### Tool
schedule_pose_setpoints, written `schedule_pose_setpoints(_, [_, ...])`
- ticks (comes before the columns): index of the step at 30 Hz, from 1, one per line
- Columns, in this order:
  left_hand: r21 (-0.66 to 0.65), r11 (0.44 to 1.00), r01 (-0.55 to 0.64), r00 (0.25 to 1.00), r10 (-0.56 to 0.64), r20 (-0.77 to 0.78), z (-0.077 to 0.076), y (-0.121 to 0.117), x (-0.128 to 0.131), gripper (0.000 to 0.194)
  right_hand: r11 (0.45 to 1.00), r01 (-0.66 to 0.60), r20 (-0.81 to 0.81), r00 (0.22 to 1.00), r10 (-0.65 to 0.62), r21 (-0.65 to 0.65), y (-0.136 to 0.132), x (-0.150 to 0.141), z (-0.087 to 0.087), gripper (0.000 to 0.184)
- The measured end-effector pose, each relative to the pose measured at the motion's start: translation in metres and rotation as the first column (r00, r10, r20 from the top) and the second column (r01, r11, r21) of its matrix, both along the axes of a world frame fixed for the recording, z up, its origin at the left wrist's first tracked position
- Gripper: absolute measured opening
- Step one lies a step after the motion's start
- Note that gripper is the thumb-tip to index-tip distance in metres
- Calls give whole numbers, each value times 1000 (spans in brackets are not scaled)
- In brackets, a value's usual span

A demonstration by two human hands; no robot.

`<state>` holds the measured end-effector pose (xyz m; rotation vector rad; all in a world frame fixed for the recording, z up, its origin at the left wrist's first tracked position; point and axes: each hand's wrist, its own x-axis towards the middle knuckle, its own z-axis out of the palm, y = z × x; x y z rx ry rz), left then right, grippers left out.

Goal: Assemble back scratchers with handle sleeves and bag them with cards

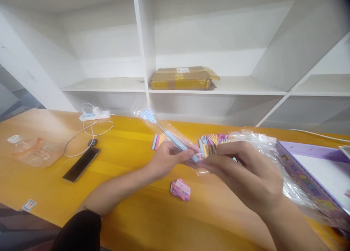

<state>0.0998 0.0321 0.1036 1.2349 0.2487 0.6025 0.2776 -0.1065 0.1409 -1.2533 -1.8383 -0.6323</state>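
My left hand (167, 159) is closed round the handle of a light blue hand-shaped back scratcher (175, 138) that lies inside a clear plastic sleeve (164, 126), its claw end pointing up and left. My right hand (243, 170) pinches the near end of that sleeve, close to the left hand's fingertips. Just behind both hands, a row of pastel back scratchers (212, 141) lies on the yellow table (131, 207). A bundle of clear plastic bags (262, 143) shows behind my right hand.
A small stack of pink cards (180, 189) lies near the hands. A black phone (81, 164), a white cable, a power strip (94, 115) and a plastic bottle (34, 150) sit at left. A purple box (317, 170) is at right. White shelves behind hold a brown parcel (183, 78).
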Motion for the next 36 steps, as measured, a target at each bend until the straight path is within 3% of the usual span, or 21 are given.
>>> schedule_pose_setpoints(7, [29, 998, 59, 997, -57, -51, 8, 5, -4, 46, 1000, -2, 80, 997, 5, -29, -3, -1, 6, 1])
schedule_pose_setpoints(12, [70, 996, -50, 996, 55, -65, 21, 17, -14, 47, 970, -127, 72, 987, 144, -207, 4, 7, 9, 37])
schedule_pose_setpoints(16, [111, 992, -64, 986, 80, -146, 23, 25, -18, 62, 977, -140, 110, 981, 159, -163, 7, 9, 4, 19])
schedule_pose_setpoints(19, [149, 988, -41, 981, 68, -180, 21, 27, -18, 64, 965, -220, 136, 961, 239, -142, 9, 7, 2, 24])
schedule_pose_setpoints(25, [223, 973, 58, 982, -16, -187, 17, 24, -12, 44, 942, -281, 14, 958, 288, -183, 22, 5, -6, 19])
schedule_pose_setpoints(33, [136, 980, 145, 982, -126, -140, 11, 25, -10, 53, 889, -314, -252, 938, 237, -333, 33, 4, -15, 4])
schedule_pose_setpoints(36, [181, 971, 156, 980, -129, -151, 12, 24, -12, 51, 892, -299, -276, 938, 209, -340, 34, 4, -16, 6])
